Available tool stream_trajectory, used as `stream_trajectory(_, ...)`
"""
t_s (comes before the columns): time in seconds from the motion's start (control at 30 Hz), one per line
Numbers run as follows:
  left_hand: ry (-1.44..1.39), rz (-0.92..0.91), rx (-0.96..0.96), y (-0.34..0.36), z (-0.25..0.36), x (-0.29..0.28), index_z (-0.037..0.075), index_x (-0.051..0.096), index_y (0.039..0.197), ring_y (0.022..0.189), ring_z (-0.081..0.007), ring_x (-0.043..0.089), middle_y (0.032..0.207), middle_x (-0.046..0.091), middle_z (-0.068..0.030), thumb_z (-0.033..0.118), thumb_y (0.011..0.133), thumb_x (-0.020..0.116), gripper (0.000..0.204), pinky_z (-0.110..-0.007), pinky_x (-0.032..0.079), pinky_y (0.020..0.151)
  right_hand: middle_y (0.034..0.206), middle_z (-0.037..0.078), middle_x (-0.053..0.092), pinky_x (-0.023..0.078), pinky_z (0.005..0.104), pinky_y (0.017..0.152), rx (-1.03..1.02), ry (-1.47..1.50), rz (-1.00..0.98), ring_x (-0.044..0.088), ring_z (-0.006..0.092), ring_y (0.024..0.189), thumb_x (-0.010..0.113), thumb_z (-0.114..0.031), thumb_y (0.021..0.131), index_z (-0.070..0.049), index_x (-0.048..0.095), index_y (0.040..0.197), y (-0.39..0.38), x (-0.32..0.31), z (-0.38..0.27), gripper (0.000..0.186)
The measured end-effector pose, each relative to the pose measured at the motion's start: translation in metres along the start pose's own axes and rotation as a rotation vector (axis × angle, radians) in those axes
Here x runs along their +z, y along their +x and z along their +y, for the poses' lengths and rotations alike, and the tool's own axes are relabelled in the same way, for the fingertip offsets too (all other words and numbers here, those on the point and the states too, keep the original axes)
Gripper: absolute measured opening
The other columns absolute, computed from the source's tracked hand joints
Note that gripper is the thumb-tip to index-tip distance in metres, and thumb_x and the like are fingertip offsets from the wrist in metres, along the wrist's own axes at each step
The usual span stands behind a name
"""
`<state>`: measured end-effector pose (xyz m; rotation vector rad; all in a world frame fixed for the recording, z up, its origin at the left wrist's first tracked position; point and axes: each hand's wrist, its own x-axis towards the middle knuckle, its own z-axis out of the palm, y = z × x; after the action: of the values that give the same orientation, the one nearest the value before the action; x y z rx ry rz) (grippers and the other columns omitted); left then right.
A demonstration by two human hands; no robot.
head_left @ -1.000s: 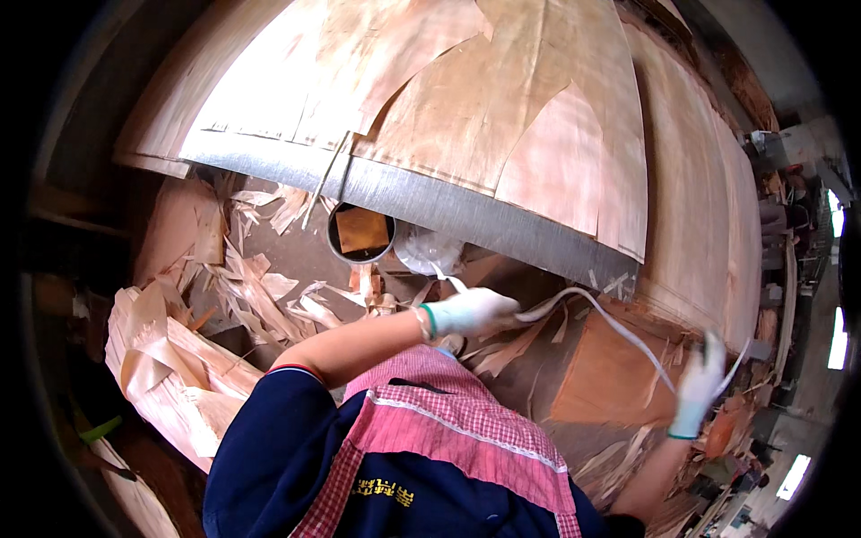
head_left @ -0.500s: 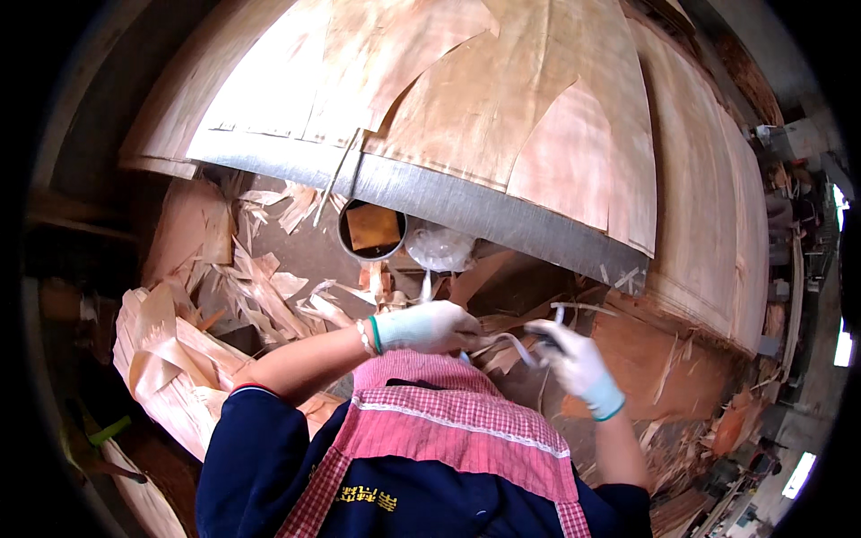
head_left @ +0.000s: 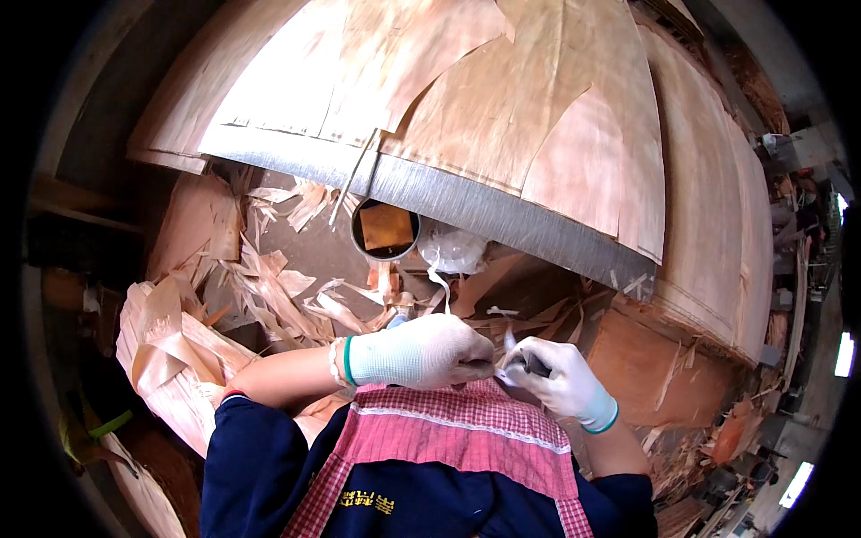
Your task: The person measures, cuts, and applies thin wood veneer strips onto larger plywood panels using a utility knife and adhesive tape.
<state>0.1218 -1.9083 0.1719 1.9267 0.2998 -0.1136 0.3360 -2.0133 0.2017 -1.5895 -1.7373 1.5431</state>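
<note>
My left hand (head_left: 420,352), in a white knit glove with a green cuff, is closed in front of my chest, fingers pinched together. A narrow white strip (head_left: 444,289) of tape or ribbon rises in a curl from behind it. My right hand (head_left: 563,381), gloved the same way, is closed close beside the left fingertips. Between its thumb and fingers shows a small dark object (head_left: 537,366), its kind hidden by the glove. A piece of white strip (head_left: 509,342) also sticks up at the right fingers. Both hands are over the pink checked apron (head_left: 448,421).
Ahead stands a wide table with a metal edge (head_left: 430,195), covered by thin wood veneer sheets (head_left: 502,117). Below the edge are a round container (head_left: 357,235) with a yellow-brown block and a clear plastic bag (head_left: 453,249). Veneer scraps (head_left: 269,287) litter the floor; a veneer bundle (head_left: 170,359) lies left.
My hands have come together, the right one moving left towards the left one. The white strip that looped between them now shows only in short lengths. The view has shifted slightly.
</note>
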Motion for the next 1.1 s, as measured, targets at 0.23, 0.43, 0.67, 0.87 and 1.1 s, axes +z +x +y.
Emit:
stream_trajectory(0.23, -0.029, 0.085, 0.115, -0.003, -0.023, 0.02, 0.001, 0.061, 0.102, 0.066, -0.0342, 0.063, 0.076, 0.062, -0.0195, 0.018, 0.093, 0.058, 0.02, -0.039, 0.05, 0.063, 0.09, 0.015, 0.065, 0.05, 0.0391, 0.071, -0.123, -0.05, 0.036, 0.065, 0.032, 0.08, 0.067, -0.014, 0.085, -0.005, 0.059, 0.106, 0.007, 0.019, 0.027, 0.024)
stream_trajectory(0.43, -0.483, 0.52, -0.34, -0.004, -0.027, 0.006, 0.002, 0.059, 0.111, 0.065, -0.0132, 0.062, 0.077, 0.063, -0.0053, 0.015, 0.1, 0.05, 0.02, -0.026, 0.049, 0.057, 0.076, 0.014, 0.058, 0.048, 0.0341, 0.062, -0.029, -0.074, 0.425, 0.059, 0.0255, 0.066, 0.058, -0.013, 0.095, -0.001, 0.055, 0.098, 0.007, 0.021, 0.051, 0.013)
stream_trajectory(0.67, -0.689, 0.417, 0.007, 0.015, -0.064, 0.052, 0.0, 0.047, 0.128, 0.087, -0.014, 0.062, 0.095, 0.066, -0.0065, 0.017, 0.092, 0.065, 0.043, -0.029, 0.052, 0.078, 0.08, 0.015, 0.067, 0.052, 0.0398, 0.059, -0.027, -0.224, 0.468, 0.068, 0.0326, 0.072, 0.066, -0.011, 0.086, -0.005, 0.055, 0.104, 0.036, 0.044, 0.056, 0.022)
stream_trajectory(0.87, -0.786, 0.51, -0.327, 0.02, -0.105, 0.035, 0.001, 0.061, 0.095, 0.072, -0.0072, 0.058, 0.082, 0.062, -0.0017, 0.015, 0.096, 0.06, 0.014, -0.022, 0.051, 0.064, 0.086, 0.016, 0.068, 0.053, 0.0428, 0.065, 0.073, -0.16, 0.416, 0.067, 0.0373, 0.078, 0.065, -0.024, 0.089, -0.008, 0.06, 0.108, 0.065, 0.051, 0.084, 0.026)
stream_trajectory(1.1, -0.961, 1.065, -0.617, 0.003, -0.324, 0.022, -0.001, 0.064, 0.088, 0.061, -0.0131, 0.061, 0.076, 0.066, -0.0067, 0.008, 0.091, 0.062, 0.009, -0.026, 0.052, 0.057, 0.111, 0.017, 0.065, 0.049, 0.043, 0.087, 0.468, -0.586, 0.756, 0.061, 0.0361, 0.102, 0.057, -0.033, 0.094, -0.009, 0.064, 0.11, 0.078, 0.04, 0.235, 0.03)
